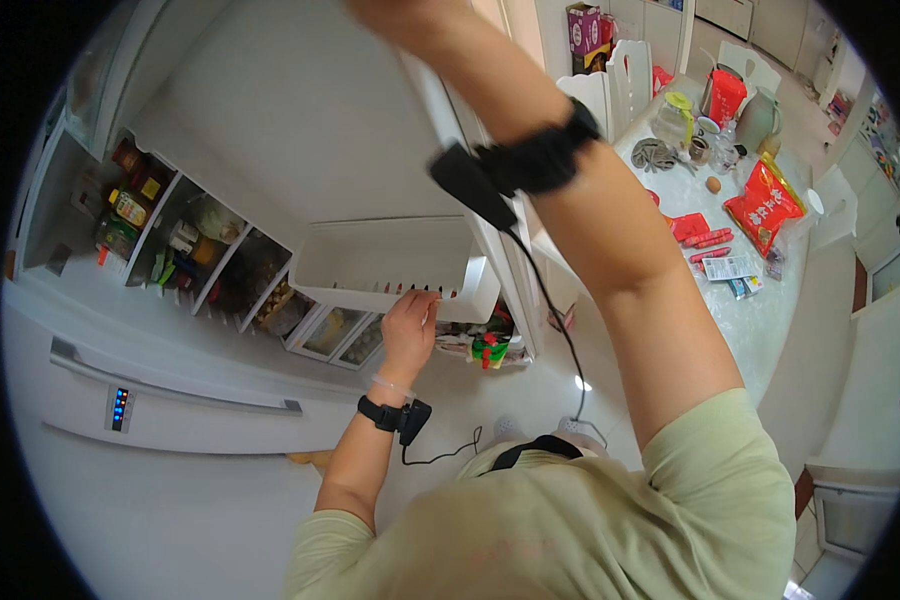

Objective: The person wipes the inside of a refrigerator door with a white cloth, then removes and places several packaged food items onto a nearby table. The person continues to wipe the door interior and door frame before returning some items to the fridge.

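Observation:
My left hand grips the slotted front rim of a white plastic door bin on an open refrigerator door. The inside of that bin looks bare. My right arm is raised across the top of the view, and my right hand is blurred and cut off by the upper edge, so its fingers are hidden. Behind the door, the refrigerator shelves hold jars, bottles and bagged food. Below the bin, a lower door rack holds packets, one of them a green and red bag.
On the right, a table carries a red food bag, red-wrapped sausages, an egg, a glass pitcher and a kettle. White chairs stand around it. A drawer handle juts out at lower left. Cables hang from both wrist straps.

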### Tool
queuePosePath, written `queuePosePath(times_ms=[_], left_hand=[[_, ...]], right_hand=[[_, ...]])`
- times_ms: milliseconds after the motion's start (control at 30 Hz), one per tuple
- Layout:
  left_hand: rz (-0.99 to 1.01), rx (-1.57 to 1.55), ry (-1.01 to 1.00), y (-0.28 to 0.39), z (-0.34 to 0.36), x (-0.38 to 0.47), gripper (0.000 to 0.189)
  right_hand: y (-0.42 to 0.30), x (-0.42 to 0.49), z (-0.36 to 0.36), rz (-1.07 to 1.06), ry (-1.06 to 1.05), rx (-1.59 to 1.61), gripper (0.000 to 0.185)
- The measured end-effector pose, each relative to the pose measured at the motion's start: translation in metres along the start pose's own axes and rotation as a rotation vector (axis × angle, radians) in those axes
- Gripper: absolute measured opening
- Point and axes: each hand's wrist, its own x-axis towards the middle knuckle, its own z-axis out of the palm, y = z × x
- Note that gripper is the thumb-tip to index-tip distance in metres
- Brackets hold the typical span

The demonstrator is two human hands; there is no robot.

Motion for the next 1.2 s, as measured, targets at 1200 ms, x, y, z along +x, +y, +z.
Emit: queuePosePath(times_ms=[1200], left_hand=[[0.001,0.195,-0.160,-0.008,0.002,-0.010,0.012]], right_hand=[[-0.076,-0.595,-0.101,1.162,0.236,-0.336,0.047]])
